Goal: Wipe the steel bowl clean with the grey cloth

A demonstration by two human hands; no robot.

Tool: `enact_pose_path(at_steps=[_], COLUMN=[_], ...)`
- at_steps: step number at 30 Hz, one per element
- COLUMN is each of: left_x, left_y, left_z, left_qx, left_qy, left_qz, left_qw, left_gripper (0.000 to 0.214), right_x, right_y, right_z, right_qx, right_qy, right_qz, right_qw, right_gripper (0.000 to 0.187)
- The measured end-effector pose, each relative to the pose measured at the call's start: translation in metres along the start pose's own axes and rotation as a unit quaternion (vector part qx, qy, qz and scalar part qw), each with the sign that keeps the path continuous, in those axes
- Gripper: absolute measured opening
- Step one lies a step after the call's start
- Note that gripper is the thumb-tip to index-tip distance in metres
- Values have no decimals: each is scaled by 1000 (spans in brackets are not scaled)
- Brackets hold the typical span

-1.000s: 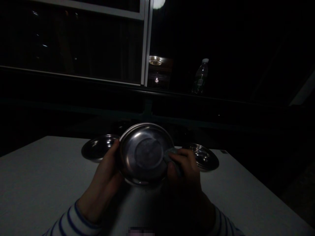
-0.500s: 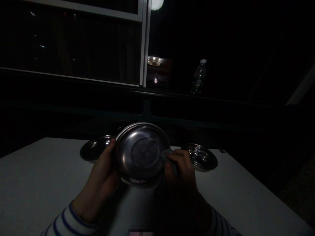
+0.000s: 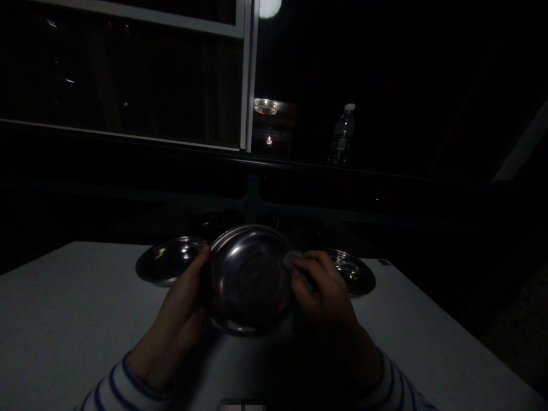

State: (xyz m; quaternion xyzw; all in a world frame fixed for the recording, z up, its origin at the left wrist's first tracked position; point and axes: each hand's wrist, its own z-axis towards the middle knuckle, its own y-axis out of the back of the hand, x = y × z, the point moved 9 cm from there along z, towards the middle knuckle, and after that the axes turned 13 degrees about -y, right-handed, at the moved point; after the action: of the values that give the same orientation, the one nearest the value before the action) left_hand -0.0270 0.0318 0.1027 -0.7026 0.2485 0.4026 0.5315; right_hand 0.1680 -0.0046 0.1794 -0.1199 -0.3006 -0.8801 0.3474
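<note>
- Above one table [image 3: 85, 319], one tilted metal bowl [image 3: 252, 279], left hand [image 3: 182, 308] clamped on its side
- At its right side, one grey cloth or pad [image 3: 293, 260], pinched in the right hand [image 3: 327, 291]
- Near the far edge, two more: left bowl [image 3: 165, 265], right bowl [image 3: 357, 277]
- Beyond that edge, one upright bottle [image 3: 342, 137]

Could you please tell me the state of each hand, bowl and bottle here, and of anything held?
Left hand: gripping the held bowl
Right hand: pinching the grey wad
held bowl: tilted
grey wad: at the held bowl's right edge
Left bowl: open side up on the table
Right bowl: open side up, partly hidden
Bottle: upright, cap on
</note>
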Motion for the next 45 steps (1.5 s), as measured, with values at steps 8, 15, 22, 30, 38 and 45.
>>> enact_pose_path(at_steps=[8,15,22,30,38,45], left_x=[10,-5,9,12,3,18], left_y=[-10,0,-11,-10,-7,-21], left_z=[-6,1,-7,-7,-7,-16], left_qx=[40,2,39,52,14,88], left_qy=[26,-17,21,23,-5,42], left_qz=[43,3,46,61,46,72], left_qw=[998,1000,998,997,999,993], left_gripper=[18,17,19,20,16,20], right_x=[1,-2,-1,7,3,20], right_y=[2,-5,-3,-3,-3,-2], right_z=[1,-1,0,-1,0,-2], right_qx=[-8,14,6,10,20,29], right_qy=[13,3,21,41,38,103], right_qz=[-15,-7,-27,-28,-34,-43], right_qw=[1000,1000,999,999,998,993], right_gripper=[20,20,21,23,24,24])
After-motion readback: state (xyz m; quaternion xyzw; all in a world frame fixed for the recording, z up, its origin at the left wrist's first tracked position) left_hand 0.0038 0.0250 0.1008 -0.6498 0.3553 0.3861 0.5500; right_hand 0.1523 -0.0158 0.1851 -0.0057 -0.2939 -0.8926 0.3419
